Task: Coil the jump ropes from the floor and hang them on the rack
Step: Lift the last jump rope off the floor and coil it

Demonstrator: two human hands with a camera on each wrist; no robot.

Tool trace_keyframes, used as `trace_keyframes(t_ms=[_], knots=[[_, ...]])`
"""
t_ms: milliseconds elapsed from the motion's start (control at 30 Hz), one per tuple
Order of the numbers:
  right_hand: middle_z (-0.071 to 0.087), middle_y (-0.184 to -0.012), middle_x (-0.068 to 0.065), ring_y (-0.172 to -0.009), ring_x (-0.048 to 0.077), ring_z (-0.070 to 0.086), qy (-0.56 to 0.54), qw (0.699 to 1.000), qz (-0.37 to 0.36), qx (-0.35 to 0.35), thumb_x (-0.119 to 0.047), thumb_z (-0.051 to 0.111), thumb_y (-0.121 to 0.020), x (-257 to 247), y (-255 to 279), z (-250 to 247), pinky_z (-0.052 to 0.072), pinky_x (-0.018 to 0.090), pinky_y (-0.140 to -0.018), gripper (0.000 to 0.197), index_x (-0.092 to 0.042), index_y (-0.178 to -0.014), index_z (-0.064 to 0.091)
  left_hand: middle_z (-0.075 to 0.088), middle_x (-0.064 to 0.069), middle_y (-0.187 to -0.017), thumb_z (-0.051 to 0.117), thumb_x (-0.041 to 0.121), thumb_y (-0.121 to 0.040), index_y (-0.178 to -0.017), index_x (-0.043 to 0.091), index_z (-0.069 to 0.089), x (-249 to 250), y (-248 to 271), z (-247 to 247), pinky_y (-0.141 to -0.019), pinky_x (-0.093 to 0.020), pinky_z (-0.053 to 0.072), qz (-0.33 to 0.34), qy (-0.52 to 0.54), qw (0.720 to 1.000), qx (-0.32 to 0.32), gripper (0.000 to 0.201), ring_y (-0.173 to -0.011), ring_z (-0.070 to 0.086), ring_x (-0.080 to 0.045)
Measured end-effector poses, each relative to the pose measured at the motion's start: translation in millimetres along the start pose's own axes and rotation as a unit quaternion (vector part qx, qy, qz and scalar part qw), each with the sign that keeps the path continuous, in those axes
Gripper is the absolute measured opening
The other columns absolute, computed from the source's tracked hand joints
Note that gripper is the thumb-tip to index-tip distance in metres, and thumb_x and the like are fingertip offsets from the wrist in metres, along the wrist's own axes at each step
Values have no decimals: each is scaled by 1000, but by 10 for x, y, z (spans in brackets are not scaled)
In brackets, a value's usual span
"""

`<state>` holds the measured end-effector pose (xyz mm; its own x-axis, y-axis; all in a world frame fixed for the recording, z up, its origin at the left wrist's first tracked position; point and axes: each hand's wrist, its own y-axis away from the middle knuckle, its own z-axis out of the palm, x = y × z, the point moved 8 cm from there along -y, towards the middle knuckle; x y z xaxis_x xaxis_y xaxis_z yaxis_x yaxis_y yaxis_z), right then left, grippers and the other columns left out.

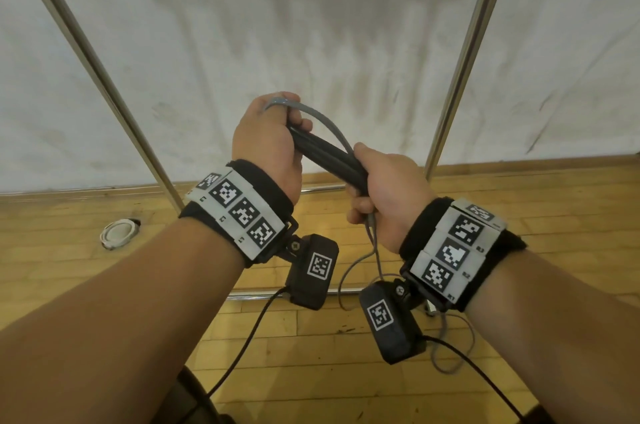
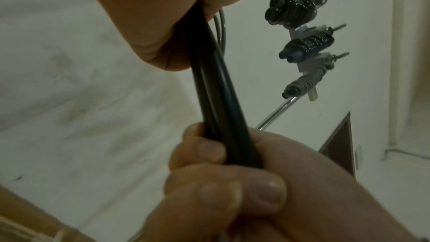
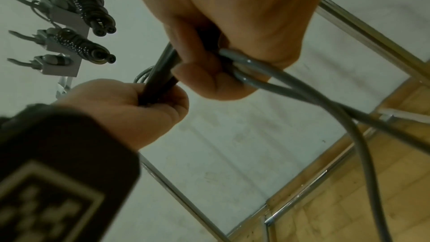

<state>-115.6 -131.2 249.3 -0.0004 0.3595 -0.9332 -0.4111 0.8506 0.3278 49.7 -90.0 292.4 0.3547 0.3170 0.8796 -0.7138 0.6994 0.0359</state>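
1. Both fists closed on the black handles [image 1: 327, 160], paired between us: left hand [image 1: 268, 146] far end, right hand [image 1: 388, 195] near end.
2. Grey rope [image 1: 372, 250] dangles to the floor; we wrap it tight, turns touching.
3. Then onto the rack [image 2: 304, 47], far right.

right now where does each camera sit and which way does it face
Head: worn on the head, looking forward and down at the left hand and right hand gripping the black handles before a white wall; both forearms show.
Left wrist: under the left wrist, facing up along the hand toward the rack of coiled ropes; fingers of both hands show.
Right wrist: under the right wrist, looking up at the grey rope.
All three share the handles.
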Motion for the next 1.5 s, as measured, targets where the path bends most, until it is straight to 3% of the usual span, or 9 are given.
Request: trace_keyframes(t_ms=[167, 333, 500, 600, 767, 967, 1167, 1367, 1500], knots=[[53, -81, 14, -36, 15, 39, 39, 997, -35, 58, -34, 50, -100, -140, -99, -214, 47, 37, -59, 29, -9, -94, 61, 70, 2, -76, 50, 13, -102, -96, 20, 73, 99, 23, 47, -73, -30, 60, 106, -198, 967, -123, 24, -77, 72, -20], [51, -84, 14, -46, 18, 42, 108, 986, -97, 77, -44, 52, -99, -308, -148, -405, 48, 30, -48, 35, -11, -93, 63, 74, 10, -88, 62, 28, -104, -97, 38, 74, 128, 69, 24, -77, -34, 61, 166, -415, 866, -223, 17, -82, 72, -13], [53, -75, 11, -50, 23, 54, 231, 962, -135, 54, -52, 46, -98, -374, -158, -428, 49, 41, -57, 47, -10, -93, 64, 67, 30, -86, 66, 54, -98, -93, 48, 64, 73, 185, 42, -65, -22, 42, 152, -594, 732, -298, 8, -75, 62, 6], [52, -75, 11, -48, 23, 55, 280, 948, -143, 37, -52, 45, -100, -352, -150, -365, 50, 42, -58, 52, -4, -96, 62, 68, 18, -87, 71, 77, -77, -101, 47, 58, 1, 289, 77, -67, -22, 44, 106, -632, 689, -338, 40, -79, 62, 6], [53, -76, 11, -46, 22, 55, 309, 940, -147, 11, -50, 43, -101, -271, -75, -210, 54, 46, -61, 51, -2, -97, 60, 63, 12, -81, 84, 66, -76, -94, 38, 48, -157, 406, 150, -57, -22, 38, 122, -696, 609, -360, 49, -69, 58, -3], [51, -81, 13, -58, 29, 53, 267, 958, -107, 12, -42, 46, -103, -171, -39, -208, 47, 42, -57, 47, 3, -101, 58, 60, 10, -80, 80, 49, -85, -85, 37, 42, -257, 459, 212, -55, -23, 36, 157, -697, 600, -359, 40, -68, 56, -5], [47, -81, 12, -59, 24, 45, 253, 964, -81, -15, -36, 48, -102, -167, -12, -217, 46, 33, -48, 29, -11, -89, 58, 59, 11, -82, 72, 47, -91, -97, 36, 36, -447, 519, 237, -50, -20, 37, 152, -690, 608, -361, 38, -63, 57, -5], [60, -73, 3, -70, 28, 64, 520, 830, -192, -65, -46, 47, -104, -399, 40, -242, 53, 41, -65, 42, -12, -91, 68, 62, 10, -77, 70, 62, -92, -89, 44, 43, -456, 487, 197, -37, -9, 36, 130, -719, 562, -389, 33, -54, 62, 4], [64, -78, -8, -71, 7, 59, 590, 767, -224, -116, -51, 53, -100, -440, 142, -204, 43, 25, -62, 28, -27, -95, 67, 67, 8, -79, 70, 65, -91, -93, 38, 52, -545, 448, 119, -38, -10, 37, 96, -742, 525, -405, 32, -48, 58, 11]])
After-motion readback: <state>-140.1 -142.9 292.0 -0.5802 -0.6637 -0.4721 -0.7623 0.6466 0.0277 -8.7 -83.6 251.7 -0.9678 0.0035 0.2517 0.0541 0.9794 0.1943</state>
